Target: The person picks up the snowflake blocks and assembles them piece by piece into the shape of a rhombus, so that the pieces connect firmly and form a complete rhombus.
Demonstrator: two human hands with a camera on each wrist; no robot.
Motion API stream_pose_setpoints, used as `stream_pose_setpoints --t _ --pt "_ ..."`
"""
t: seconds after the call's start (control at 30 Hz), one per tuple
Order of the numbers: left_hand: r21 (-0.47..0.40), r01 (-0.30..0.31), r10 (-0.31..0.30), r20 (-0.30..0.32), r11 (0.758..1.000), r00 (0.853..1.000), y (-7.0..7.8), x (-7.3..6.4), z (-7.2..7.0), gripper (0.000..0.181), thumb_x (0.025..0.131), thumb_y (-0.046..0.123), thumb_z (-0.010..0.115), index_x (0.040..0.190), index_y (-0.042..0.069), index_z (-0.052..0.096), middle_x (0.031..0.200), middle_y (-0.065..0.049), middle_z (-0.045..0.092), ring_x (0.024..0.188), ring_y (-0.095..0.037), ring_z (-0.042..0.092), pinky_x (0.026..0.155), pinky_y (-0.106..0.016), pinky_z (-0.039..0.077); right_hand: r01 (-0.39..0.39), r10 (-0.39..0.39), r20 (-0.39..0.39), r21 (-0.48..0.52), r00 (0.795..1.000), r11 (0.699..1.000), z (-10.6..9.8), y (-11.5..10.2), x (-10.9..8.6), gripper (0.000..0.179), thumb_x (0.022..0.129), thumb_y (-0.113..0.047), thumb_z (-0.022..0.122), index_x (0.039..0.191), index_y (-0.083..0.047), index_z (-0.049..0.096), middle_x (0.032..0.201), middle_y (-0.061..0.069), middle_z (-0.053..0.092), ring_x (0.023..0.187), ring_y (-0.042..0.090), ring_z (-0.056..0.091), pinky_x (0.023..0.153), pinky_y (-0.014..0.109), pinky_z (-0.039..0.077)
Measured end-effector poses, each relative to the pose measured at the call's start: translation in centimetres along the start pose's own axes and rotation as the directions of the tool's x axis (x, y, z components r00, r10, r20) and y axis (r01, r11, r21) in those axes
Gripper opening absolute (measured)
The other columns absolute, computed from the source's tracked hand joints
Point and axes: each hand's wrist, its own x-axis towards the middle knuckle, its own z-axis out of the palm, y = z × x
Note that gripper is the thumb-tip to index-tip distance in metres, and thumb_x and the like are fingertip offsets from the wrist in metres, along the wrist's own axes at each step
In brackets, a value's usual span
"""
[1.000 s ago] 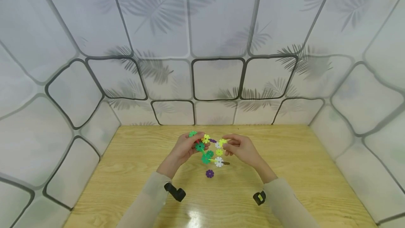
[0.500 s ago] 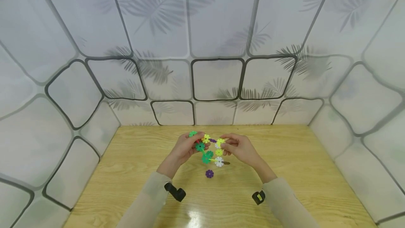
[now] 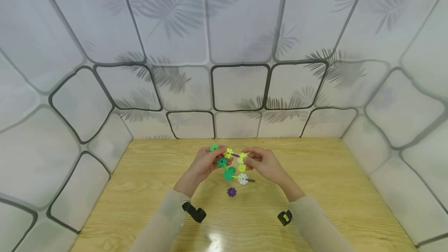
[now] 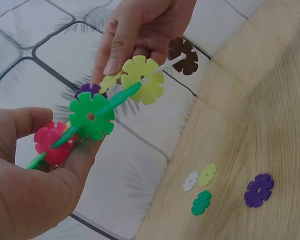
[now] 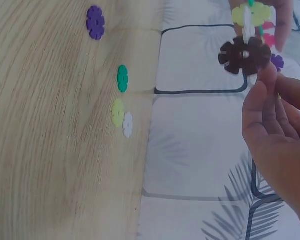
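Observation:
My left hand (image 3: 205, 162) holds a chain of slotted snowflake discs by a pink disc (image 4: 53, 143). One branch runs through green discs (image 4: 92, 116), a pale yellow disc (image 4: 142, 80) and a white one to a brown disc (image 5: 245, 55) at its free end. The other branch has a yellow disc (image 3: 228, 153) and a purple disc (image 4: 87, 90) seen edge-on. My right hand (image 3: 264, 162) pinches another yellow disc (image 3: 243, 156) between thumb and fingers, right beside the purple disc. Whether their slots interlock, I cannot tell.
Loose discs lie flat on the wooden table (image 3: 147, 213): a purple one (image 4: 259, 190), a green one (image 4: 201, 203), a yellow one (image 4: 207, 175) and a white one (image 4: 191, 181). A patterned backdrop (image 3: 241, 88) rises behind and at both sides.
My right hand has moved slightly left, bringing its yellow disc up to the purple disc on the chain. My left hand and the loose discs stay nearly where they were.

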Motion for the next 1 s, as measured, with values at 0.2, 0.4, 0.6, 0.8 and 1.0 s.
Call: stream_pose_setpoints --t 0.2,0.4,0.6,0.8,1.0 --pt "-0.012 -0.013 0.012 -0.03 1.0 0.999 -0.2 0.0 0.4 0.032 0.107 0.015 0.063 0.129 -0.007 0.063 0.102 -0.008 0.077 0.086 -0.015 0.079 0.087 -0.032 0.067 0.013 -0.013 -0.018 0.023 1.0 1.0 0.3 -0.2 0.0 0.03 0.105 -0.009 0.066 0.134 0.001 0.067 0.096 0.018 0.073 0.074 0.01 0.072 0.072 0.028 0.065" --pt "-0.006 -0.01 0.009 -0.063 1.0 0.998 -0.5 0.0 0.5 0.037 0.106 0.015 0.063 0.135 -0.009 0.061 0.099 -0.009 0.079 0.083 -0.013 0.079 0.085 -0.03 0.067 0.009 -0.009 -0.02 0.029 1.0 1.0 0.6 -0.1 -0.1 0.029 0.105 -0.009 0.066 0.131 0.001 0.068 0.094 0.014 0.072 0.074 0.011 0.073 0.072 0.029 0.066" --pt "-0.004 -0.015 0.015 -0.067 1.0 0.998 -0.8 0.1 0.5 0.035 0.106 0.016 0.064 0.132 -0.007 0.063 0.091 -0.003 0.08 0.082 -0.012 0.079 0.086 -0.032 0.067 0.018 -0.017 -0.035 0.033 0.999 0.999 0.7 -0.2 -0.2 0.025 0.104 -0.007 0.066 0.128 0.002 0.069 0.096 0.021 0.073 0.076 0.025 0.075 0.071 0.029 0.066" --pt "-0.003 -0.03 0.03 -0.069 1.0 0.997 -0.9 0.0 0.5 0.037 0.107 0.016 0.063 0.134 -0.008 0.062 0.087 0.0 0.079 0.081 -0.011 0.078 0.089 -0.034 0.066 0.033 -0.031 -0.061 0.032 0.998 0.999 1.0 -0.3 0.0 0.025 0.103 -0.005 0.066 0.127 0.002 0.069 0.095 0.022 0.073 0.075 0.033 0.074 0.068 0.029 0.065" --pt "-0.001 -0.034 0.034 -0.076 0.999 0.997 -1.0 -0.1 0.6 0.038 0.106 0.018 0.065 0.134 -0.007 0.062 0.092 -0.003 0.08 0.082 -0.011 0.078 0.095 -0.039 0.065 0.013 -0.011 -0.079 0.025 0.997 1.0 1.3 -0.6 -0.1 0.024 0.103 -0.003 0.066 0.127 0.002 0.069 0.091 0.013 0.073 0.076 0.038 0.073 0.067 0.028 0.065"
